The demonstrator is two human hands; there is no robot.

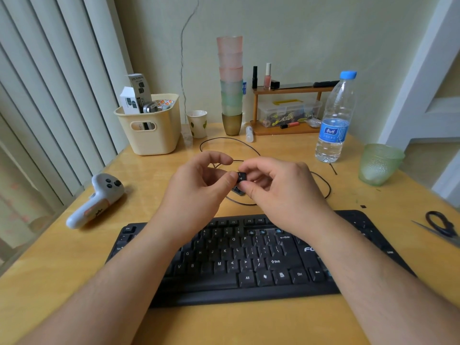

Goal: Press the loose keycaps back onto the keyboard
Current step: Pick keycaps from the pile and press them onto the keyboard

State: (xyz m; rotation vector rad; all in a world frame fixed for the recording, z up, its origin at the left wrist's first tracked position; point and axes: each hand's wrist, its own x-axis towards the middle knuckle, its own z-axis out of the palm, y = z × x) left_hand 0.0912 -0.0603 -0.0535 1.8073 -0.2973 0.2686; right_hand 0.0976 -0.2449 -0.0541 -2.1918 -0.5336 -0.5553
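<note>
A black keyboard [236,260] lies on the wooden desk in front of me, with a few bare blue switch stems showing in its top rows near the Enter key. Both hands are raised over the desk behind it. My right hand [281,190] pinches a small black keycap [241,176] between thumb and fingers. My left hand [199,185] touches the same keycap with its thumb tip, its fingers curled. Another dark keycap [238,191] lies on the desk just below the hands, partly hidden. My forearms cover parts of the keyboard.
The keyboard's black cable [231,145] loops behind the hands. A white controller [97,200] lies at left, a cream basket [151,125] and stacked cups [231,83] stand behind. A water bottle [334,120] and green cup [378,164] stand at right, with scissors [440,226] at the right edge.
</note>
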